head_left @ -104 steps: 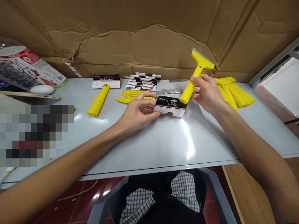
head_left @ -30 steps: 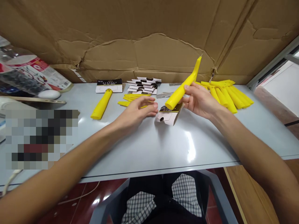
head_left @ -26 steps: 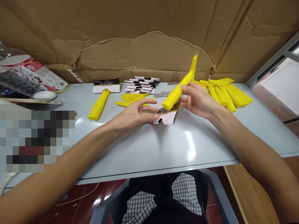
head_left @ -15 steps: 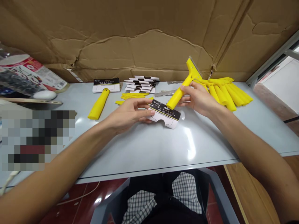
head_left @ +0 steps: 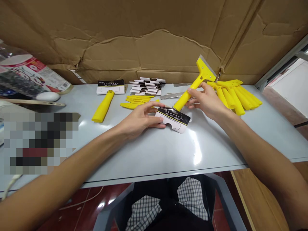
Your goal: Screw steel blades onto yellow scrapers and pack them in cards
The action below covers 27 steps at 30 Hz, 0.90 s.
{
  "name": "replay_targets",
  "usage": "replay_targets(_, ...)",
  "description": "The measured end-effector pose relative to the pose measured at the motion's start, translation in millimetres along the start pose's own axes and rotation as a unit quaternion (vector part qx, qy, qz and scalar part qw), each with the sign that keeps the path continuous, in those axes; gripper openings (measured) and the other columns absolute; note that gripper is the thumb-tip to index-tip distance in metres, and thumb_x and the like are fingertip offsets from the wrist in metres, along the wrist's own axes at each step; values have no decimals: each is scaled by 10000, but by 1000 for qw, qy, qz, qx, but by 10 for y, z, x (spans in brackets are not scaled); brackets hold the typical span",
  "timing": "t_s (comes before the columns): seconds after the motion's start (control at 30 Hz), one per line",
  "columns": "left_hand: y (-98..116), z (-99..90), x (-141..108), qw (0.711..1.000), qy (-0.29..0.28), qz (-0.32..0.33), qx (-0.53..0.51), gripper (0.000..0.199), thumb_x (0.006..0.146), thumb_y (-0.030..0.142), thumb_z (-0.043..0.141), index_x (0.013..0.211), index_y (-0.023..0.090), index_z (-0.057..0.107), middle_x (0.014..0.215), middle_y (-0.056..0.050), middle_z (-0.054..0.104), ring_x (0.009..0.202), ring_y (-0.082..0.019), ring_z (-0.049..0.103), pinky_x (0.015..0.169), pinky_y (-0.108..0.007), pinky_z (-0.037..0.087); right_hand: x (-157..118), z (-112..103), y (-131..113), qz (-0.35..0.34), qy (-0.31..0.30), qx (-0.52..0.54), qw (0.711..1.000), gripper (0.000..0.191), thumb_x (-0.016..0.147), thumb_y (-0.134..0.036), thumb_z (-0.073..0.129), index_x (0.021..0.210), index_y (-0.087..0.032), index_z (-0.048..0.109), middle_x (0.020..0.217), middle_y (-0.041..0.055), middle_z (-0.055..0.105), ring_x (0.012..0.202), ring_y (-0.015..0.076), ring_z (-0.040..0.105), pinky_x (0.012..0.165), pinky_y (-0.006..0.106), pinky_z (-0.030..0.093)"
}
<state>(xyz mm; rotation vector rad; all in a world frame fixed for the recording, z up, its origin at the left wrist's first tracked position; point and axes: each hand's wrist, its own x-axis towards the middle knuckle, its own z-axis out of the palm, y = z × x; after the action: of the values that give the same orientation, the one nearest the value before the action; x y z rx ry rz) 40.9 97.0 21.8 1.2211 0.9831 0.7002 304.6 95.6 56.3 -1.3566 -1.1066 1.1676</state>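
Note:
Between the thumb and fingers of my left hand (head_left: 144,120) is a folded black-and-white card (head_left: 175,120) with a notch in its lower edge. My right hand (head_left: 204,99) grips a yellow scraper (head_left: 190,91) by its handle, with the metal blade tilted up and to the right. The handle's lower end meets the card's top edge; whether it is inside the fold I cannot tell. Behind my left hand lie thin yellow strips (head_left: 137,100). Metal blades (head_left: 171,95) lie behind the scraper handle.
Folded cards (head_left: 146,86) are stacked at the back. A carded yellow handle (head_left: 103,107) lies left, several yellow scrapers (head_left: 235,94) right. At far left are a plastic bottle (head_left: 36,72) and a white mouse (head_left: 48,96). Cardboard (head_left: 149,41) stands behind the table (head_left: 144,154).
The scraper has turned so that its blade faces me more and sits further right. The card has shifted slightly right, and the handle's end now meets its top edge.

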Motion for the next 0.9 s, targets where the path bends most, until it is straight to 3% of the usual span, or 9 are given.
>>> replay_targets(0.1,-12,12,-5,999,-5,30,-10,470,803,195,955,1205,215,714,1238,-127,771,919,-272,845,940,-510,734,14,-24,1,-5,3,7,1000,326,941,-350,807,1043,-289,504,927,8,759,724,188,762,653,329,624)
replay_targets(0.27,-48,19,2,999,-6,29,-13,394,776,196,969,1004,206,648,1132,-91,811,884,-264,837,948,-527,720,12,-20,-3,-3,-8,32,999,368,919,-358,848,1048,-286,511,921,2,755,720,187,764,649,327,614)
replay_targets(0.37,-59,26,8,1000,-14,14,-15,367,775,234,977,1009,193,698,1047,-95,834,968,-296,838,989,-533,703,-28,23,-10,7,-20,27,999,341,933,-330,836,1026,-285,511,899,-10,757,705,178,760,629,309,596)
replay_targets(0.53,-61,52,16,999,-11,37,-31,359,794,236,966,1096,171,783,1267,-133,818,1145,-295,806,1075,-493,673,-69,42,19,-9,-45,13,999,274,954,-330,814,998,-278,549,890,2,758,730,182,754,671,324,597)
replay_targets(0.7,-71,104,9,996,-5,69,-62,298,848,206,927,1108,175,785,1313,-120,792,1191,-278,787,1131,-477,644,-59,42,114,-84,-84,-21,993,271,849,-340,897,996,-267,682,1049,32,766,1019,232,743,842,370,635)
replay_targets(0.9,-88,156,-13,993,-16,70,-89,296,856,306,950,1053,164,781,1275,-120,801,1201,-292,780,1128,-507,638,-79,82,137,-112,-91,-46,989,296,823,-397,906,988,-247,712,1149,51,762,1126,255,715,946,410,632)
